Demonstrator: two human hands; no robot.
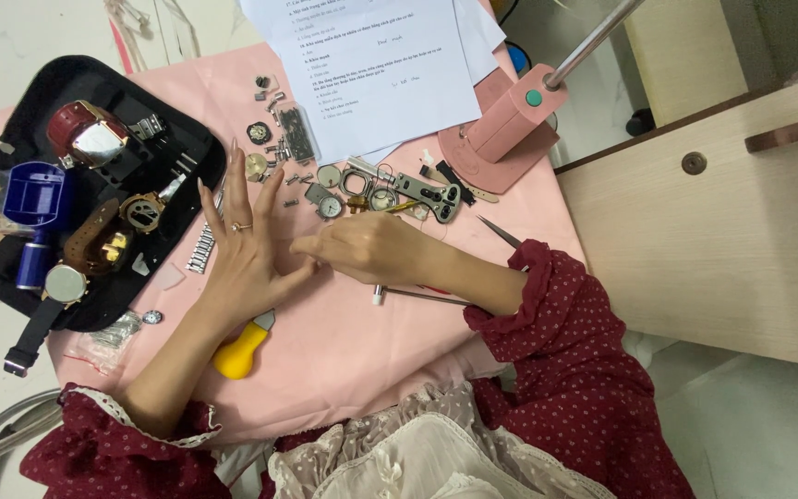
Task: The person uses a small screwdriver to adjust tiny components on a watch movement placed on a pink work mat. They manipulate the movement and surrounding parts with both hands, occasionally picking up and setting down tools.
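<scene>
My left hand (247, 249) is raised over the pink mat (344, 342), fingers spread and pointing away, with a ring on one finger. It holds nothing. My right hand (371, 248) lies curled beside it, its fingertips meeting the base of my left thumb. Whether something tiny is pinched there is hidden. A yellow-handled tool (240, 349) lies under my left wrist. A small hammer (378, 296) with a thin metal shaft lies under my right forearm. A metal watch band (202, 248) rests just left of my left hand.
Several loose watch parts (330, 189) and a grey case tool (431, 194) lie beyond the hands. A black tray (168, 120) with watches and a blue holder is at left. Printed papers (371, 65), a pink lamp base (510, 120), tweezers (501, 231) and a wooden cabinet (722, 231) are nearby.
</scene>
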